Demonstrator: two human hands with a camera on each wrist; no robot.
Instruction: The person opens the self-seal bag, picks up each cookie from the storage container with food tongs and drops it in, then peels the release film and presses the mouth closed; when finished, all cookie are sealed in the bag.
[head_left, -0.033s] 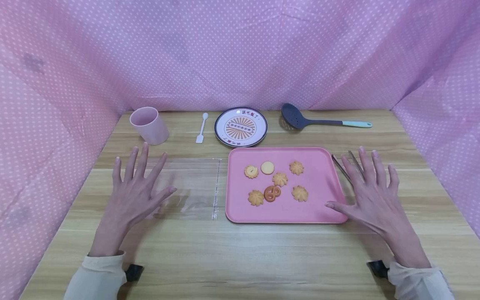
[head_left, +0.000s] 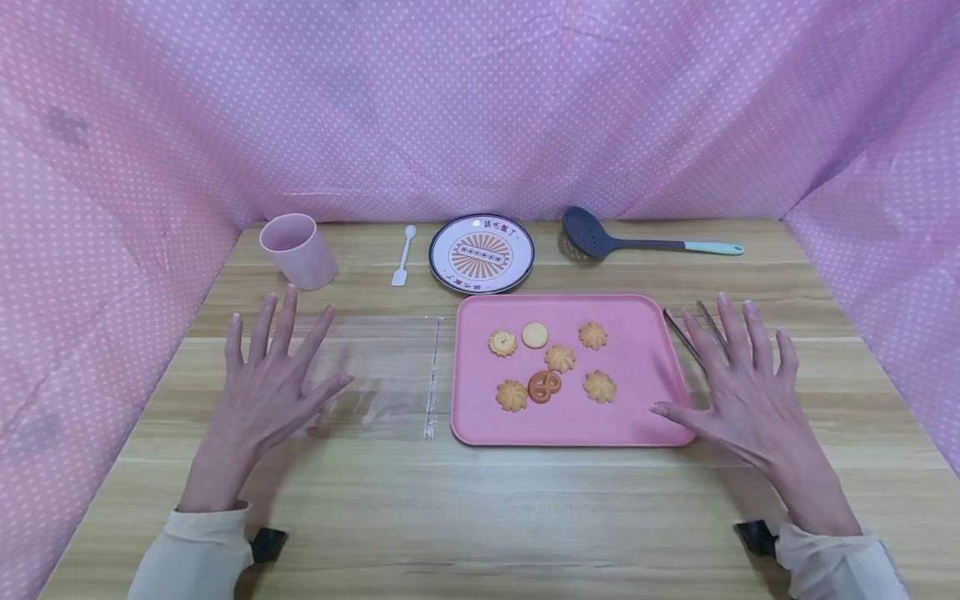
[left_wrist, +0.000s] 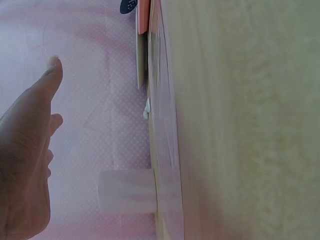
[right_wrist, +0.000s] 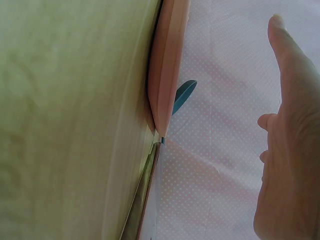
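My left hand (head_left: 266, 387) hovers over the left part of the table with its fingers spread, holding nothing. Below and beside it lies a flat clear plastic bag (head_left: 390, 375). On the other side my right hand (head_left: 750, 400) is also spread and empty, its thumb over the right edge of a pink tray (head_left: 645, 417). Metal tongs (head_left: 681, 337) lie partly hidden under that hand. Several cookies lie on the tray, among them a pretzel-shaped cookie (head_left: 544, 387) and a plain round cookie (head_left: 535, 335). In the left wrist view the hand (left_wrist: 27, 150) is raised above the tabletop.
Along the back stand a pink cup (head_left: 303, 258), a small white spoon (head_left: 405, 254), a round patterned plate (head_left: 482, 254) and a dark slotted ladle (head_left: 588, 233) with a mint handle end. Pink dotted cloth (head_left: 480, 108) encloses the wooden table (head_left: 480, 517) at the back and sides.
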